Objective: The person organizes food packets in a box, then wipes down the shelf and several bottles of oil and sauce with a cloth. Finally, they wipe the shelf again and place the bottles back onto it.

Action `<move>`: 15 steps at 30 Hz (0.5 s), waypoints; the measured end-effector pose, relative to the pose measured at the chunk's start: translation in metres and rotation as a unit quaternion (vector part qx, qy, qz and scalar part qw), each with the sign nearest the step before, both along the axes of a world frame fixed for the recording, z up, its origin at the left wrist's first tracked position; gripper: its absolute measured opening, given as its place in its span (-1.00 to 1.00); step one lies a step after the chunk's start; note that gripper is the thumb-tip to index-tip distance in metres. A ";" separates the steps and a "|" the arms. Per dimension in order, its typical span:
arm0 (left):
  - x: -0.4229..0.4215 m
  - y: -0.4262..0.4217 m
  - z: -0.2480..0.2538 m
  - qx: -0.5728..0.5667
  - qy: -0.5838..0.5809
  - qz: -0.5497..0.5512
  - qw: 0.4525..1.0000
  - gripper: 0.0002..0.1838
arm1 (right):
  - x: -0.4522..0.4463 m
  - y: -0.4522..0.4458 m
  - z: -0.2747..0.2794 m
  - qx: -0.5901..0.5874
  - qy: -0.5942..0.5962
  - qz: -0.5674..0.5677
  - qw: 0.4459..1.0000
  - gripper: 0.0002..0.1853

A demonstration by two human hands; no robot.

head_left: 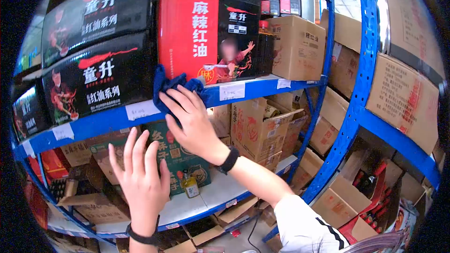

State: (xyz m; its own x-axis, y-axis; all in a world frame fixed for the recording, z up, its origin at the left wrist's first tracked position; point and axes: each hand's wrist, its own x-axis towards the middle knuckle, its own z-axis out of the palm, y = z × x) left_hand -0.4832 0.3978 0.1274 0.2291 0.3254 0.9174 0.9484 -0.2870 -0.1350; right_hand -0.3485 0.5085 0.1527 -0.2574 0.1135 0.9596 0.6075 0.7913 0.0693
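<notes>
My right hand (194, 122) presses a dark blue cloth (164, 91) against the foot of a red box panel (187, 28), at the front edge of the blue shelf beam (187, 93). Its fingers bend over the cloth. Lower and to the left, my left hand (143, 173) is raised in front of the shelves, fingers spread, holding nothing. Black cartons with white lettering (101, 77) are stacked on the upper shelf left of the cloth. Paper labels (143, 110) are stuck along the beam.
Below stand a small yellow bottle (190, 185), a green box (180, 159) and open brown cartons (262, 129) on the lower shelf (201, 200). To the right are a brown carton (300, 47), a blue rack upright (363, 65) and opened cartons with bottles (370, 197).
</notes>
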 end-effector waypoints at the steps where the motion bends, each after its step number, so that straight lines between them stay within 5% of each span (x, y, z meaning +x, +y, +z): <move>1: 0.003 0.008 -0.001 -0.009 0.002 -0.001 1.000 -0.64 | 0.013 0.000 0.001 0.002 -0.034 -0.019 0.999 -0.53; 5: 0.005 0.025 -0.005 -0.028 0.021 0.003 0.999 -0.59 | 0.077 0.016 -0.011 0.069 -0.065 -0.153 0.984 -0.51; 11: -0.011 0.033 -0.002 -0.039 0.013 0.057 0.997 -0.35 | 0.171 0.046 -0.039 0.012 0.028 -0.283 0.959 -0.69; 15: -0.021 0.035 0.003 -0.064 0.046 0.124 0.989 -0.23 | 0.190 0.053 -0.049 -0.069 0.158 -0.189 0.967 -0.51</move>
State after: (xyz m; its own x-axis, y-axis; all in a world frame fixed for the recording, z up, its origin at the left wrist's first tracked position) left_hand -0.5046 0.4327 0.1305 0.2076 0.4944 0.8441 0.9773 -0.0675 -0.2008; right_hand -0.1583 0.5615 0.1040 0.1319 0.2740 0.9526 0.8289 0.4965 -0.2576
